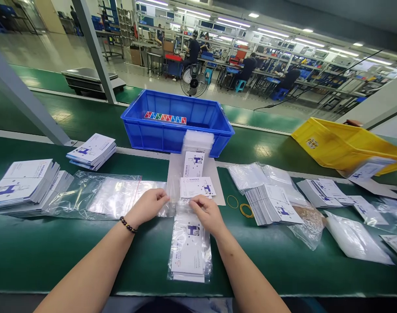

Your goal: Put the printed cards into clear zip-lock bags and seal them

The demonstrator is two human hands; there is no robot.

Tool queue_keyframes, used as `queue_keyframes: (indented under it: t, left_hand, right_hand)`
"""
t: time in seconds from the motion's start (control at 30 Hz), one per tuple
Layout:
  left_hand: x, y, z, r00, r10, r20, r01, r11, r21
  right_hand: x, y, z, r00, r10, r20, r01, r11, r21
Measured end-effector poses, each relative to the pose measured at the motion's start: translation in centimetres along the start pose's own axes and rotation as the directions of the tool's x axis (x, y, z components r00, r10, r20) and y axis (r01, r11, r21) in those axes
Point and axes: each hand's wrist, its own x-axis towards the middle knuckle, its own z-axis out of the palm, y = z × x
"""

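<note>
My left hand [149, 203] is closed, thumb against fingers, over clear plastic bags [114, 195]; whatever it pinches is too small to make out. The fingers of my right hand [209, 213] are pressed together at the upper end of a clear bag [207, 261]. Inside that bag, flat on the green bench [143, 261], lies a white booklet [187, 252] with a purple print. Just beyond the hands, another booklet [196, 187] lies crosswise below an upright one [193, 164]. Under these are a sheet of card [220, 191] and a stack of clear bags [198, 141].
Booklet stacks stand at left [22, 182], back left [92, 150] and right [273, 206]. Yellow rubber bands [246, 211] lie by the right stack. Behind are a blue bin [172, 139] and a tilted yellow bin [345, 143]. A metal post [97, 52] rises at left.
</note>
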Motion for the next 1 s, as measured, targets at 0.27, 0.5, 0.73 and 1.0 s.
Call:
queue_keyframes:
  t: [0.27, 0.5, 0.73, 1.0]
  left_hand:
    - [-0.6, 1.0, 1.8, 0.997, 0.055, 0.047, -0.025, 0.868, -0.497]
    - [-0.6, 1.1, 2.3, 0.999, 0.030, 0.031, -0.013, 0.892, -0.452]
    - [-0.7, 1.7, 3.3, 0.998, 0.056, -0.031, -0.064, 0.850, -0.523]
    - [-0.7, 1.7, 3.3, 0.999, 0.005, -0.033, -0.025, 0.770, -0.638]
  right_hand:
    - [-0.1, 0.1, 1.2, 0.988, -0.042, -0.147, 0.029, 0.996, -0.087]
    - [-0.3, 0.0, 0.9, 0.985, -0.126, -0.116, 0.116, 0.989, -0.088]
    - [-0.7, 0.3, 1.2, 0.822, -0.567, -0.052, 0.488, 0.749, -0.448]
    - [-1.1, -0.7, 1.4, 0.825, -0.562, -0.058, 0.510, 0.786, -0.351]
